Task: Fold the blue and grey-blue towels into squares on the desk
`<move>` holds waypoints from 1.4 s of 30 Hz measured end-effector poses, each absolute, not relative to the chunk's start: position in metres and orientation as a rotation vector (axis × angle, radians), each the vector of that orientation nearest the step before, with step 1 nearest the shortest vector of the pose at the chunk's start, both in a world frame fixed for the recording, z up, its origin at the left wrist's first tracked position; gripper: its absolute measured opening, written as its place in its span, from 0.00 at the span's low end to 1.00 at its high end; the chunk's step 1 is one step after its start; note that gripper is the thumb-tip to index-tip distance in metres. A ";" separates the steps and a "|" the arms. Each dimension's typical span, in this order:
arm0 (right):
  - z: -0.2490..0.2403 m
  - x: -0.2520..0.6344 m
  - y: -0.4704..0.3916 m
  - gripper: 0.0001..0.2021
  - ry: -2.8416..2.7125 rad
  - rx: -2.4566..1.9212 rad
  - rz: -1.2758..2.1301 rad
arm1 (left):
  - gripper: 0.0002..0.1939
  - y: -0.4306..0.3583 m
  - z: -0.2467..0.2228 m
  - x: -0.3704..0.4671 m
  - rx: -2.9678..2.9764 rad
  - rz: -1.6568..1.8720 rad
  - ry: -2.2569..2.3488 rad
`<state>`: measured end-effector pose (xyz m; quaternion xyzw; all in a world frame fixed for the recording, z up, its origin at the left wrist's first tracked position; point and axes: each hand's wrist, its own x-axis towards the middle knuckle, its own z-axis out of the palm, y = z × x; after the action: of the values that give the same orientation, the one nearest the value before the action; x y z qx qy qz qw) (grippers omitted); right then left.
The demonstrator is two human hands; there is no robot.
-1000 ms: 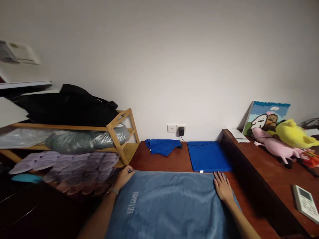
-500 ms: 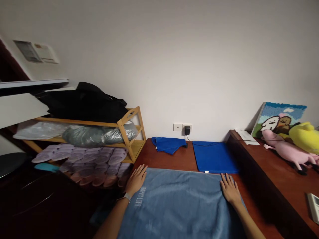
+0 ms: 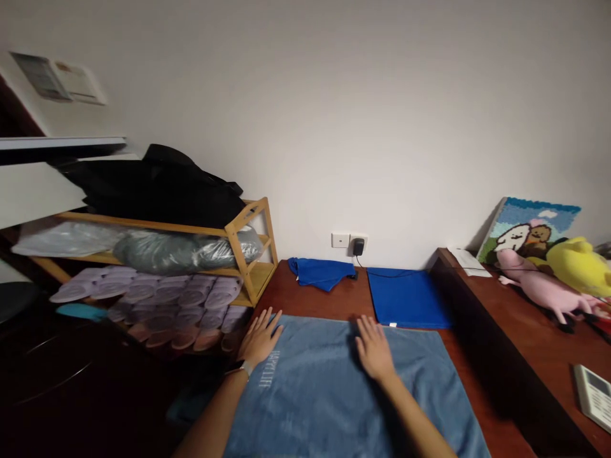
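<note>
A grey-blue towel (image 3: 329,388) with "HAPPY LIFE" lettering lies spread on the reddish-brown wooden table (image 3: 324,305). My left hand (image 3: 261,337) rests at its far left corner, palm down with fingers spread. Near the middle of the far edge, my right hand (image 3: 375,350) is over the cloth, fingers stretched out and holding nothing; whether it presses on the fabric I cannot tell. Soft wrinkles run through the towel's right side. Beyond it lie a crumpled blue cloth (image 3: 322,273) and a flat blue cloth (image 3: 405,299) with a small white tag.
A wooden rack (image 3: 258,280) with lilac slippers (image 3: 181,289) and a black bag (image 3: 162,191) stands left. On the right, a raised wooden surface (image 3: 525,318) carries a pink plush toy (image 3: 534,280), a yellow plush (image 3: 577,264) and a calculator (image 3: 594,394). A plugged-in adapter (image 3: 358,247) sits on the wall.
My right hand has moved left from the towel's far right corner to the middle of its far edge. The left hand stays at the left corner. The view has shifted slightly.
</note>
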<state>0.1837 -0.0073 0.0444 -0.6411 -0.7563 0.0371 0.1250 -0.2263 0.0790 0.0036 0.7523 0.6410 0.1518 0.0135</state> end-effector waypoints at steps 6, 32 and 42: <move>0.032 0.143 0.000 0.31 -2.255 -1.866 0.358 | 0.31 0.083 0.001 -0.228 2.387 0.465 2.000; -0.004 0.373 -0.028 0.32 -1.802 -2.487 0.039 | 0.29 0.084 0.008 -0.232 2.509 0.502 1.871; 0.002 0.374 -0.030 0.32 -1.696 -2.608 0.136 | 0.29 0.082 -0.001 -0.235 2.332 0.412 1.982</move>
<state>0.3740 -0.0305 0.0025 -0.8375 -0.5446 0.0437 0.0139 -0.2347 0.0817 -0.0008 0.7549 0.6416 0.1333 0.0266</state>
